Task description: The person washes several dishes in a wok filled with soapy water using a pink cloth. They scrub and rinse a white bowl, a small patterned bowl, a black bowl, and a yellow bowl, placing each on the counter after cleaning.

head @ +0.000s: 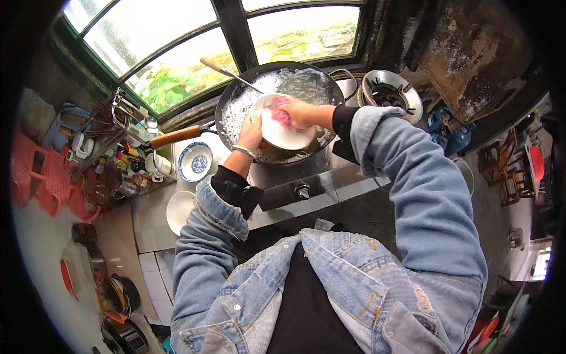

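A large wok [230, 119] of foamy water sits on the steel gas stove. Over it my left hand [250, 132] grips the left edge of a white bowl [287, 140]. My right hand [303, 113] presses a pink scrubbing cloth or mesh [281, 111] against the bowl's inside. A utensil with a wooden handle [211, 64] leans in the wok, its lower end hidden in the foam. The wok's long wooden handle [177, 136] points left.
Left of the wok, a blue-patterned bowl [195, 162] and a white bowl [181, 212] rest on the tiled counter. Bottles and a utensil rack [119, 110] crowd the far left. A second burner [392, 95] is on the right, below the window, with blue gas cylinders [457, 137] beyond.
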The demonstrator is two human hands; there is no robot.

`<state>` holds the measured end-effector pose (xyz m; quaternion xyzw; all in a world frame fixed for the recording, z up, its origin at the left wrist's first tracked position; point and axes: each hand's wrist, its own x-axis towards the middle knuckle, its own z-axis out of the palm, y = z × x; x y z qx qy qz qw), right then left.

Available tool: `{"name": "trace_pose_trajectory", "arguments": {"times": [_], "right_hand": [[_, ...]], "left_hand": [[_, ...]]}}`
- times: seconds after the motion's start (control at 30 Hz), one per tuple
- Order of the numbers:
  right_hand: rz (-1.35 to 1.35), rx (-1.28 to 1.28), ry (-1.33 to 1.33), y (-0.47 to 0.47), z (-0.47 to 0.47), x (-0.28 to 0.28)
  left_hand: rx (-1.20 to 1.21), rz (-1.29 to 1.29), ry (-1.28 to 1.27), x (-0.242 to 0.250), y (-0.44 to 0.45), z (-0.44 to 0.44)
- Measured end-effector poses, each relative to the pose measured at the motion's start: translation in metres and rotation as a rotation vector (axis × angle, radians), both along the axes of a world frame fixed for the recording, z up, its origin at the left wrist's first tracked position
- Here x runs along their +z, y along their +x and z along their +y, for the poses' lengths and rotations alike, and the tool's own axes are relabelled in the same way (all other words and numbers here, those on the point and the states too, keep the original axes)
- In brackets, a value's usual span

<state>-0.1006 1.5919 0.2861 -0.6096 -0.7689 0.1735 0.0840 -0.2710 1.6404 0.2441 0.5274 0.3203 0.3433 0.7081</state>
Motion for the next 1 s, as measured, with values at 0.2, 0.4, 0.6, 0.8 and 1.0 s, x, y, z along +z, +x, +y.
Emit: {"name": "trace_pose_trajectory", "arguments": {"times": [0.2,0.4,0.6,0.8,1.0], "right_hand": [[0.339,0.198,0.115,-0.030,-0.013,0.005],[0.206,0.537,-0.069,0.004,-0.028,-0.004],[-0.503,0.145,0.327,0.059,-0.040,0.001],[-0.151,-0.171,0.021,0.047,-0.032,0.019],[1.096,-0.550,-0.579,0.037,-0.048,0.015]], "left_hand": [[0.068,0.053,-0.082,-0.001,-0.003,-0.003],[0.067,0.302,0.345,-0.011,-0.005,0.028],[0.207,0.676,1.063,0.027,-0.020,0.057],[-0.549,1.195,1.086,0.054,-0.031,0.051],[-0.030,0.125,-0.242,0.039,-0.029,0.005]]}}
